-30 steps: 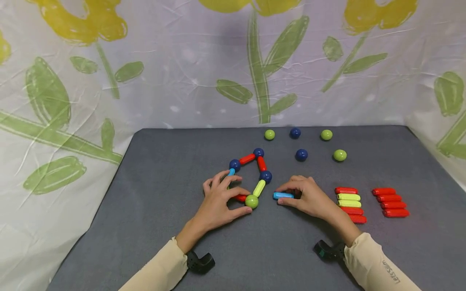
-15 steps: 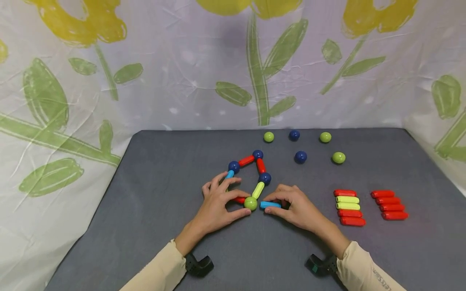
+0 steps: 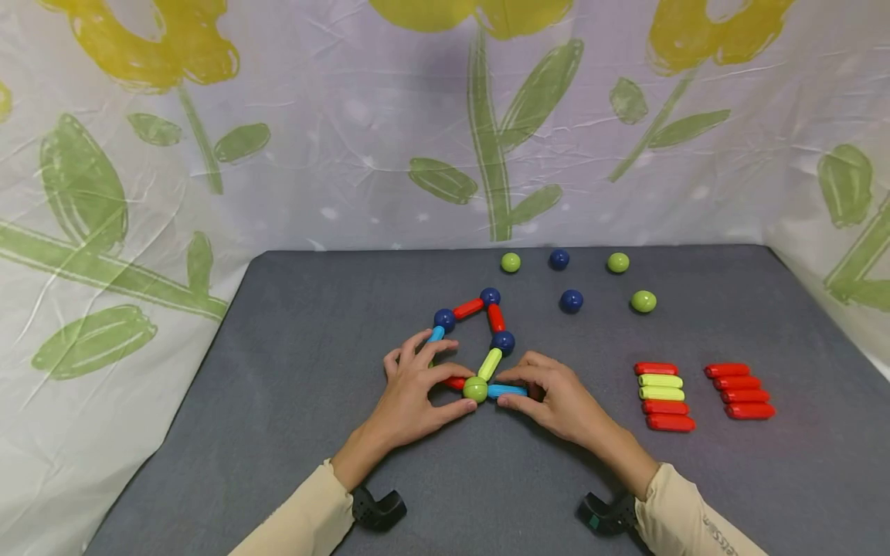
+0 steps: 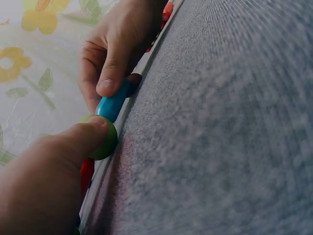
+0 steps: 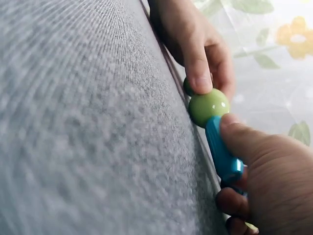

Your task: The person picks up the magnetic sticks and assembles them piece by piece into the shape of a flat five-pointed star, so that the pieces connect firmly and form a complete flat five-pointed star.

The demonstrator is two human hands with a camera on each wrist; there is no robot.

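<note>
On the grey table, my left hand pinches a light green ball between thumb and index finger. A bright blue magnetic stick lies between the thumb and fingers of my right hand, its near end touching that ball in both wrist views. The green ball also joins a yellow-green stick and a red stick. Red sticks and dark blue balls continue the ring upward. A second blue stick runs under my left fingers, which hide part of the ring's left side.
Behind the ring, loose green balls and dark blue balls are spread out. To the right lies a column of red and yellow-green sticks, then a column of red sticks. A flowered sheet hangs beyond the table's far edge.
My right hand has brought the blue stick leftward and slightly nearer to me, from apart to touching the green ball. My left hand has stayed at the ball.
</note>
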